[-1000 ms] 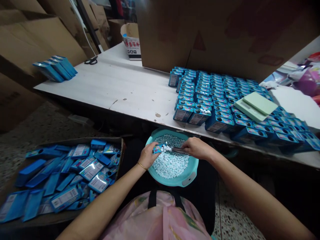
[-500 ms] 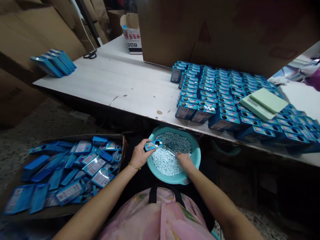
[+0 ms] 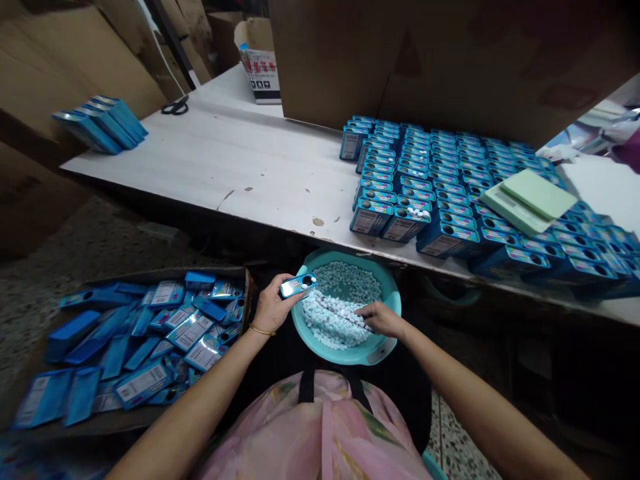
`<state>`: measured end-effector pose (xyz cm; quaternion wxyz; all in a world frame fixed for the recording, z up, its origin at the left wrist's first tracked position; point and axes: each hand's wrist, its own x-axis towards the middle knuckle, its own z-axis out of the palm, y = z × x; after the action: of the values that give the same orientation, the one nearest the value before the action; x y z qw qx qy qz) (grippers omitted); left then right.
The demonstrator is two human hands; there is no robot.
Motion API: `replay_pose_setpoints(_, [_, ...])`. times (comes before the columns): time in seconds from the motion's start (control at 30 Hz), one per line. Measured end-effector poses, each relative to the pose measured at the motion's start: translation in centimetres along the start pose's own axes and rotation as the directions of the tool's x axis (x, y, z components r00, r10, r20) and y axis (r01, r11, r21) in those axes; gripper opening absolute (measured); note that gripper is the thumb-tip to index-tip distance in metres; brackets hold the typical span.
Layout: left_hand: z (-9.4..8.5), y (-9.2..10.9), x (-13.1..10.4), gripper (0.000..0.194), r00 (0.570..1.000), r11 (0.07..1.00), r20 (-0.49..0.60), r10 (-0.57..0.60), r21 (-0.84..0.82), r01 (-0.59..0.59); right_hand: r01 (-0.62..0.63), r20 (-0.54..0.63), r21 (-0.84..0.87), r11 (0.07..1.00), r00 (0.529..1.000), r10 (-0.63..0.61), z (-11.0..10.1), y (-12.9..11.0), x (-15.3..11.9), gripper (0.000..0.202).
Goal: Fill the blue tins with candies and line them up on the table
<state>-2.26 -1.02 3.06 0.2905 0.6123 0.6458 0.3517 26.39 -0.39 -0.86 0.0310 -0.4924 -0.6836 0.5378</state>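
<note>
My left hand [image 3: 273,305] is closed around a small blue box [image 3: 296,285], tilted, its end with a dark round hole facing up. A few white pellets lie by that hole. The box hangs over the left rim of a teal basin [image 3: 396,313]. Inside the basin are many small white pellets [image 3: 333,323], heaped toward the near side. Over the basin's right part, my right hand [image 3: 383,319] is closed on the handle of a scoop [image 3: 345,312], most of which is hidden under pellets.
A carton [image 3: 247,293] of jumbled blue boxes stands at left. On the white table [image 3: 270,173], rows of upright blue boxes [image 3: 417,200] fill the right, with a pale green scale-like object [image 3: 530,197] on top. Several boxes [image 3: 103,125] and black scissors [image 3: 175,107] lie far left.
My right hand has moved slightly right in the basin, and the scoop now lies under pellets. My left hand has shifted a little left and up with the blue box.
</note>
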Motion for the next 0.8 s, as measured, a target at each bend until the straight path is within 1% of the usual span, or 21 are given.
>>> replay_pose_setpoints(0.1, [0.4, -0.1, 0.0, 0.036, 0.999, 0.999, 0.023, 0.034, 0.016, -0.035, 0.023, 0.004, 0.046, 0.999, 1.0, -0.023, -2.8, -2.3, -2.2, 0.036])
replay_pose_setpoints(0.2, [1.3, 0.1, -0.2, 0.035, 0.995, 0.994, 0.047, 0.092, 0.053, -0.095, 0.061, 0.024, 0.085, 0.995, 0.998, -0.063, -4.9, -5.1, -3.7, 0.035])
replay_pose_setpoints(0.23, [1.6, 0.2, -0.3, 0.036, 0.992, 0.99, 0.052, 0.116, 0.071, -0.12, 0.064, 0.025, 0.061, 0.996, 0.998, -0.065, -5.4, -6.0, -3.9, 0.033])
replay_pose_setpoints(0.3, [2.1, 0.5, -0.4, 0.037, 0.983, 0.979, 0.069, 0.172, 0.102, -0.178, 0.058, 0.013, -0.049, 0.997, 0.998, -0.058, -6.2, -7.8, -4.0, 0.029])
replay_pose_setpoints(0.37, [2.5, 0.7, -0.6, 0.038, 0.971, 0.965, 0.094, 0.221, 0.123, -0.231, 0.059, -0.005, -0.211, 0.976, 0.998, -0.062, -6.7, -9.5, -4.0, 0.025])
replay_pose_setpoints(0.43, [2.9, 0.9, -0.6, 0.038, 0.962, 0.954, 0.113, 0.247, 0.143, -0.262, 0.07, -0.02, -0.359, 0.931, 0.996, -0.082, -7.1, -11.0, -3.9, 0.024])
replay_pose_setpoints(0.53, [3.3, 0.9, -0.5, 0.038, 0.954, 0.943, 0.128, 0.27, 0.168, -0.289, 0.057, -0.046, -0.517, 0.854, 0.995, -0.094, -7.2, -12.6, -3.9, 0.023])
replay_pose_setpoints(0.7, [4.0, 0.8, -0.1, 0.037, 0.938, 0.928, 0.167, 0.305, 0.17, -0.332, 0.002, -0.069, -0.65, 0.76, 0.996, -0.061, -6.9, -14.0, -3.7, 0.025])
replay_pose_setpoints(0.8, [4.2, 0.5, 0.2, 0.037, 0.946, 0.934, 0.143, 0.292, 0.168, -0.314, -0.038, -0.111, -0.65, 0.759, 0.993, -0.045, -7.1, -13.9, -4.4, 0.025])
